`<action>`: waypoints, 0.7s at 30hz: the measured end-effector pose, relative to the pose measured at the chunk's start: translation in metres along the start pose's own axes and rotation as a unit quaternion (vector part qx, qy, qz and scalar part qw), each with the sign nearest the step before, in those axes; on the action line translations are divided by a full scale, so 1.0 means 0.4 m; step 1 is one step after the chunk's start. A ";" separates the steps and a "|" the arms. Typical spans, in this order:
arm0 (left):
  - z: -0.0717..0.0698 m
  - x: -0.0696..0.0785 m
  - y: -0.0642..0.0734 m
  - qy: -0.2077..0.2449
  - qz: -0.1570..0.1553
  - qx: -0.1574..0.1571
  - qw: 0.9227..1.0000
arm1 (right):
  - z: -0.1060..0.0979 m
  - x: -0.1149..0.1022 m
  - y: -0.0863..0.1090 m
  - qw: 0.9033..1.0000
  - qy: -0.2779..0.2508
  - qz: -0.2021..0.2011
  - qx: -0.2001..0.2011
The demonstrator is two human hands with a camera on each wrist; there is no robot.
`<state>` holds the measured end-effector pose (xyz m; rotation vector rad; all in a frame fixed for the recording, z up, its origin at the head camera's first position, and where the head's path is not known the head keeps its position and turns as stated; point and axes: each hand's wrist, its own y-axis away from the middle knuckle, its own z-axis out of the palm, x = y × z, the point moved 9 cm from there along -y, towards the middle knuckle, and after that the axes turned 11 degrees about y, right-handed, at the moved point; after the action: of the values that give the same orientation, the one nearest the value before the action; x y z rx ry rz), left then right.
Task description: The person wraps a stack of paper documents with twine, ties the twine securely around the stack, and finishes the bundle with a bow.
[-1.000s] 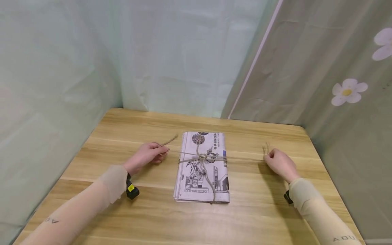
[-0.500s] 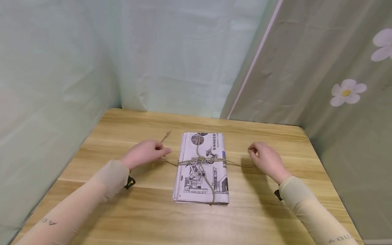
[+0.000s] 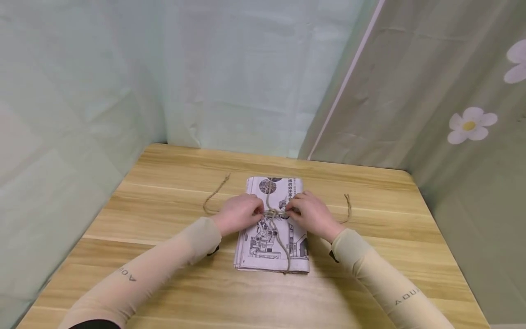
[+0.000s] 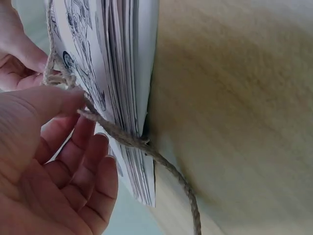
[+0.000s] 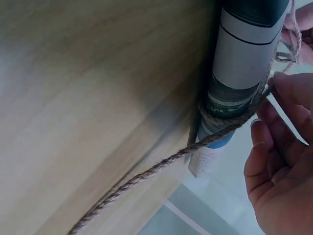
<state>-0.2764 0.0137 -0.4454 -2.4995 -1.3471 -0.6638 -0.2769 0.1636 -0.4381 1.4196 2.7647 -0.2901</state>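
Note:
A folded stack of newspapers (image 3: pixel 271 264) lies in the middle of the table, tied crosswise with brown twine (image 3: pixel 281 242) that meets in a knot on top. Just left of that knot, my left hand (image 3: pixel 239 212) pinches the twine between thumb and forefinger, its other fingers loosely curled in the left wrist view. On the knot's opposite side my right hand (image 3: pixel 313 213) pinches the twine the same way, close to the stack's right edge. Loose twine ends trail outward past both hands; the left wrist view shows one twine tail (image 4: pixel 188 191), the right wrist view another tail (image 5: pixel 132 183).
The wood-grain table (image 3: pixel 263 301) extends around the stack. Pale curtains (image 3: pixel 246 82) hang behind and at the left; a grey-brown curtain with white flowers (image 3: pixel 470 125) hangs at the right. Both forearms wear light sleeves (image 3: pixel 164 260).
Both hands have come inward from either side to the knot. The twine, first pulled out taut sideways, slackened, and its ends now lie curved out on both sides.

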 end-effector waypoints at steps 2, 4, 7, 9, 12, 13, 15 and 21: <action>-0.005 -0.002 -0.003 0.017 -0.002 0.004 1.000 | -0.004 0.003 0.002 1.000 -0.017 0.006 0.005; -0.017 -0.002 -0.007 0.032 -0.003 0.012 0.999 | -0.016 0.008 0.003 0.999 -0.030 0.010 0.020; -0.041 0.002 -0.013 0.049 0.000 0.026 0.998 | -0.043 0.014 0.006 0.998 -0.042 0.015 0.050; -0.055 0.008 -0.014 0.060 0.002 0.030 0.998 | -0.058 0.016 0.009 0.997 -0.040 0.017 0.063; -0.070 0.016 -0.011 0.082 0.006 0.027 0.996 | -0.077 0.014 0.015 0.996 -0.038 0.010 0.075; -0.075 0.018 -0.010 0.089 0.005 0.026 0.996 | -0.083 0.012 0.017 0.996 -0.037 0.005 0.080; -0.084 0.019 -0.007 0.104 0.002 0.025 0.994 | -0.092 0.010 0.021 0.996 -0.033 -0.004 0.088; -0.091 0.005 0.001 0.128 -0.004 0.020 0.992 | -0.093 0.016 0.028 0.996 -0.032 -0.015 0.085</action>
<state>-0.2855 0.0004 -0.4127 -2.2851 -1.2634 -0.9137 -0.2691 0.1816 -0.4040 1.3764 2.7683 -0.5752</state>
